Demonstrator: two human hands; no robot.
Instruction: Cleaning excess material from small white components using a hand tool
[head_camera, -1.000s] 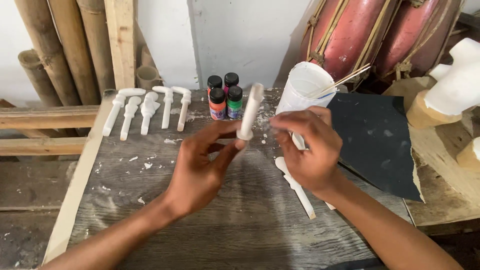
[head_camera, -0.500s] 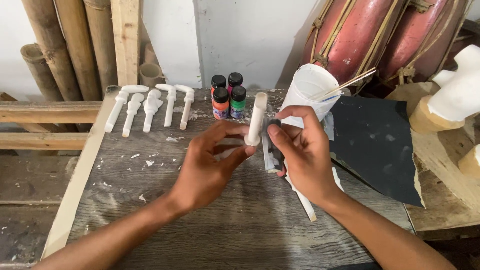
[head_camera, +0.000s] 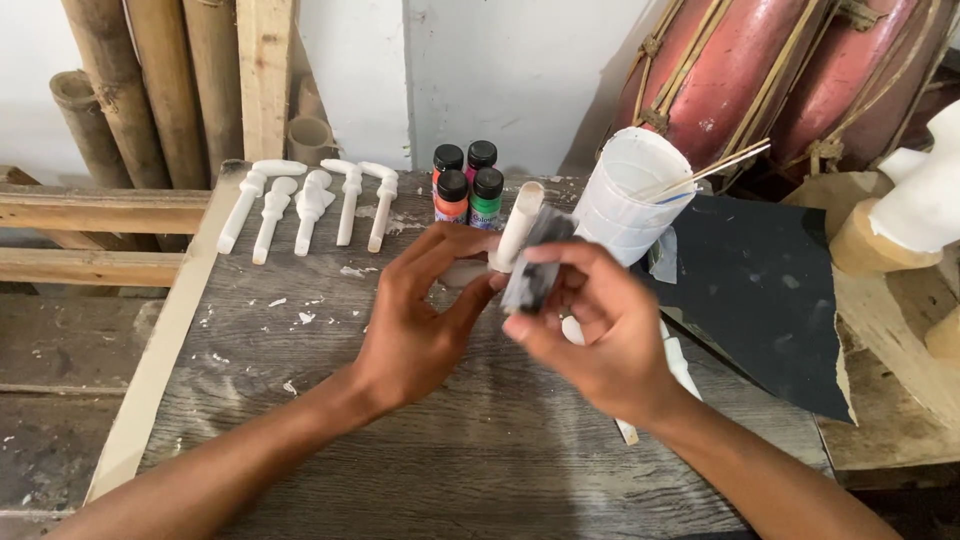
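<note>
Two hands: both busy over the middle of the grey plank table (head_camera: 300, 470).
Left hand (head_camera: 420, 320): fingers closed round the base of a white carved peg (head_camera: 519, 225), held upright, just near of the paint bottles.
Right hand (head_camera: 600, 335): pinching a small folded piece of dark sandpaper (head_camera: 533, 262) between thumb and fingertips, pressed against the peg's right side.
Step in hand: looks like sanding the peg — paper on the shaft, grip set.
Next move calls for: a steady left-hand hold and light strokes along the shaft; the peg looks thin, so probably easy to snap.
Far left of table: five more white pegs (head_camera: 310, 205) laid in a row.
Far centre: four small paint bottles (head_camera: 468, 185), black caps, orange, red and green.
Right of bottles: white cup (head_camera: 625, 195) with thin sticks in it.
Right side: large dark sandpaper sheet (head_camera: 755, 290), another white piece half under the right hand.
Surface: weathered wood, white dust and chips.
Room: bamboo poles (head_camera: 130, 80) far left, white wall, two red drums (head_camera: 740, 75) far right — workshop look.
</note>
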